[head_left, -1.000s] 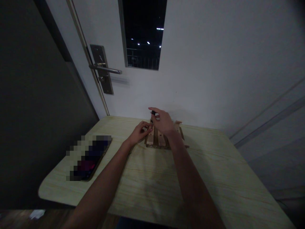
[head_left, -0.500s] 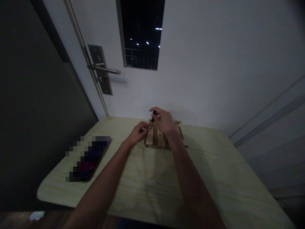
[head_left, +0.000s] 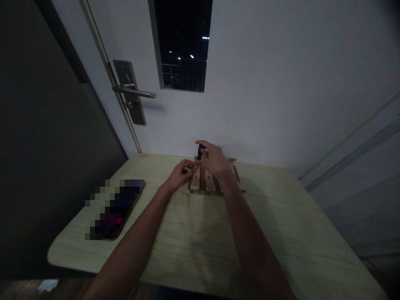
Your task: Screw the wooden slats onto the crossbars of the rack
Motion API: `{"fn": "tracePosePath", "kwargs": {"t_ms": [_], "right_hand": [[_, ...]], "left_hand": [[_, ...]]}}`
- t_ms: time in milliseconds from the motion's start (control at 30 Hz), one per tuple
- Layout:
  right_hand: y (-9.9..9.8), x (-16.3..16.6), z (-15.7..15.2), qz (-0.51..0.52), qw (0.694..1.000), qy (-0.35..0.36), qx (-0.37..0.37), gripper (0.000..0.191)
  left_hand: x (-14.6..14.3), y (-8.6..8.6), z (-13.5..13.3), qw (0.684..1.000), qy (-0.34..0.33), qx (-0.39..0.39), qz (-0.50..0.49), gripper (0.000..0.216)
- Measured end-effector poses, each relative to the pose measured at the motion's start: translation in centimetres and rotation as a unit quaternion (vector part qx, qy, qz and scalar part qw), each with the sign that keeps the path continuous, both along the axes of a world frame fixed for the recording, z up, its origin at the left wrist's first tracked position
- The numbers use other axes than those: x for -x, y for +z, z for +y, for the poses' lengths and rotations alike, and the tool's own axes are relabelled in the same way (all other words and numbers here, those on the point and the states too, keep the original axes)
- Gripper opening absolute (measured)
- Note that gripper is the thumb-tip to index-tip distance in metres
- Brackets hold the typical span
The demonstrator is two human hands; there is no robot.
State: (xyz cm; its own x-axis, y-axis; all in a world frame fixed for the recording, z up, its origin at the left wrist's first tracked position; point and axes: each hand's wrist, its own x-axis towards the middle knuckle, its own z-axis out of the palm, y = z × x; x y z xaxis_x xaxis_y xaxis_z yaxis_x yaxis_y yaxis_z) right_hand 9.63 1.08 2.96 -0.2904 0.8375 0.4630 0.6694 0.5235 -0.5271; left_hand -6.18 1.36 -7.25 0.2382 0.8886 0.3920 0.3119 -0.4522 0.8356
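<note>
My right hand (head_left: 215, 159) is closed round the black handle of a screwdriver (head_left: 200, 151), held nearly upright with its tip down. Below it lies a small wooden slatted piece (head_left: 196, 181), its light slats with dark holes set across darker strips. At the piece's left slat, the fingers of my left hand (head_left: 178, 174) come together in a pinch close to the screwdriver's tip. Whatever sits between those fingertips is too small to make out. My right hand and forearm hide part of the slats.
The slatted piece lies on a pale wood-grain table (head_left: 187, 233), near its back edge. A phone (head_left: 125, 208), partly pixelated, lies at the left. Behind the table stands a white door with a metal handle (head_left: 137, 92) and a dark window (head_left: 184, 46).
The whole view has shifted slightly. The screwdriver handle leans a little differently and shows more above the left fingertips; both hands stay at the same slat.
</note>
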Motion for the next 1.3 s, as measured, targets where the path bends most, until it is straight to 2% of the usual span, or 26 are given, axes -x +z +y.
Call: {"fn": "tracePosePath", "kwargs": {"t_ms": [600,767,1033,1300], "right_hand": [[-0.16,-0.15,-0.16,0.002,1.000,0.000,-0.009,0.037],[-0.73,-0.09,0.32,0.040,0.999,0.018,-0.010,0.028],[-0.53,-0.62,0.48,0.081,0.996,-0.006,0.027,0.017],[-0.43,-0.47,0.09,0.074,0.997,0.007,0.019,0.020]], "left_hand": [[-0.06,0.11,-0.08,1.000,0.012,0.001,0.008,0.028],[-0.10,0.23,-0.09,1.000,0.012,0.000,0.009,0.027],[0.07,0.14,-0.06,1.000,0.005,-0.002,0.006,0.028],[-0.02,0.32,-0.20,1.000,0.005,0.013,0.000,0.027]]}}
